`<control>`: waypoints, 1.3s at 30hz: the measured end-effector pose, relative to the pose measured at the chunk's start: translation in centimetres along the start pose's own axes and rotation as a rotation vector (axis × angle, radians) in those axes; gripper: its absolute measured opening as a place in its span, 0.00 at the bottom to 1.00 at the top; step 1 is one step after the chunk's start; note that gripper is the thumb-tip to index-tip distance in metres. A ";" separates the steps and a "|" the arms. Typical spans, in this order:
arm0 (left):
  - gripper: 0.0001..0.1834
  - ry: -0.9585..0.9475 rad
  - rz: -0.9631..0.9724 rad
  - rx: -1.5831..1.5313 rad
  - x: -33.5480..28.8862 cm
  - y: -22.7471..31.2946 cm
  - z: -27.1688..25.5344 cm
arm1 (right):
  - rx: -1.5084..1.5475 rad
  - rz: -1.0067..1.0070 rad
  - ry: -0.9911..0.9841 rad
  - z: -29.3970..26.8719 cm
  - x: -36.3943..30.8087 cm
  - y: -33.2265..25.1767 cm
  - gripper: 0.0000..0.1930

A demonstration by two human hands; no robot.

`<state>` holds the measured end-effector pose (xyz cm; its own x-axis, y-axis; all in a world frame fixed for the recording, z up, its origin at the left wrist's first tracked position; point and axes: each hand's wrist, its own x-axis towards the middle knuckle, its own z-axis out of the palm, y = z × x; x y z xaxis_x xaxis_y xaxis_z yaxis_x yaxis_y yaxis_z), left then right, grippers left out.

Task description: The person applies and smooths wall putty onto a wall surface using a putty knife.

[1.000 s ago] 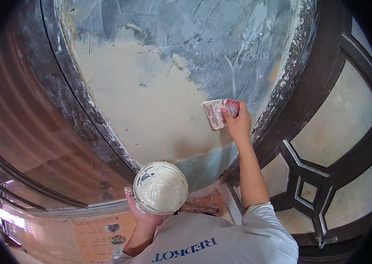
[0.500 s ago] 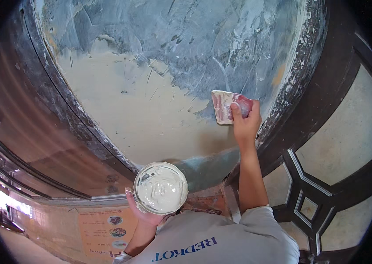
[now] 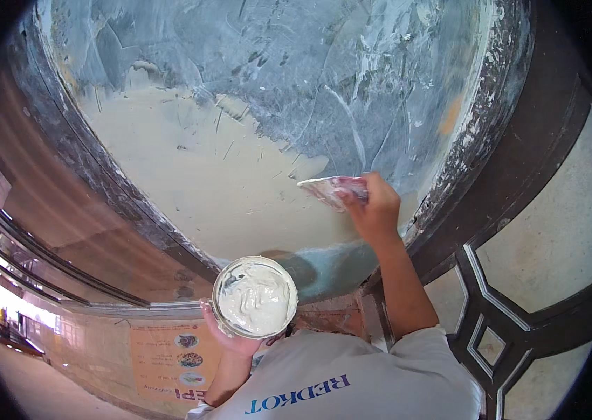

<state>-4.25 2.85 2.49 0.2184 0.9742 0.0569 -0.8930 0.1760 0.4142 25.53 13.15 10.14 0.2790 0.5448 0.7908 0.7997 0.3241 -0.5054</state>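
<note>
My left hand [image 3: 229, 337] supports a round tub [image 3: 292, 308] from below and the side, its fingers around the wall. Creamy white filler paste [image 3: 257, 297] lies inside, with ridges on its surface. In my right hand [image 3: 380, 210] is a flat reddish putty spreader [image 3: 334, 190], smeared with paste and tilted, thumb pressed on its face. It is held in front of the wall, near the edge of the cream-coated patch [image 3: 205, 168]; whether its edge touches the wall, I cannot tell. Above and to the right of that patch the wall surface [image 3: 296, 70] is bare blue-grey and streaked.
Dark paint-spattered frames border the wall panel, a left frame [image 3: 117, 185] and a right frame [image 3: 471, 133]. At right stands a dark lattice [image 3: 499, 329] with pale panels. A printed orange poster [image 3: 170, 357] is at lower left, below a brown glossy pane [image 3: 65, 210].
My right hand has moved slightly left and down, turning the spreader from face-on to a steeper tilt. The tub in my left hand stays nearly in place.
</note>
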 end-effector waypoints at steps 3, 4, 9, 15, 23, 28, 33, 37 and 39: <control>0.41 0.035 -0.002 0.034 0.2 -0.4 0.5 | -0.153 -0.084 0.005 0.0 0.4 1.1 0.16; 0.41 0.051 -0.001 -0.005 0.0 -0.4 0.5 | 0.071 0.081 0.134 -0.4 0.9 0.8 0.16; 0.41 0.078 -0.006 -0.039 0.4 -0.7 0.1 | 0.025 -0.075 -0.079 0.2 -0.6 1.1 0.19; 0.40 -0.010 -0.033 -0.058 0.7 -0.2 0.5 | 0.053 0.232 0.143 0.5 -0.4 2.3 0.23; 0.41 -0.018 -0.105 -0.074 1.2 0.3 0.2 | -0.002 0.151 0.047 1.2 -1.6 2.4 0.24; 0.41 0.045 -0.110 -0.033 1.5 0.8 0.2 | 0.190 0.193 0.070 1.0 -2.8 1.4 0.20; 0.41 0.053 -0.127 -0.058 1.6 1.0 0.7 | 0.199 0.351 0.108 0.8 -2.5 2.1 0.19; 0.41 -0.089 -0.160 -0.024 1.8 1.1 0.8 | 0.241 0.305 0.137 0.0 -2.9 2.3 0.20; 0.41 -0.043 -0.190 -0.040 1.8 0.9 0.2 | 0.165 0.213 0.037 0.5 -3.4 2.3 0.22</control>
<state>-4.59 4.72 3.17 0.4003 0.9162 0.0205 -0.8490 0.3624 0.3845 26.17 12.47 6.06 0.4537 0.5867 0.6708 0.6241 0.3282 -0.7091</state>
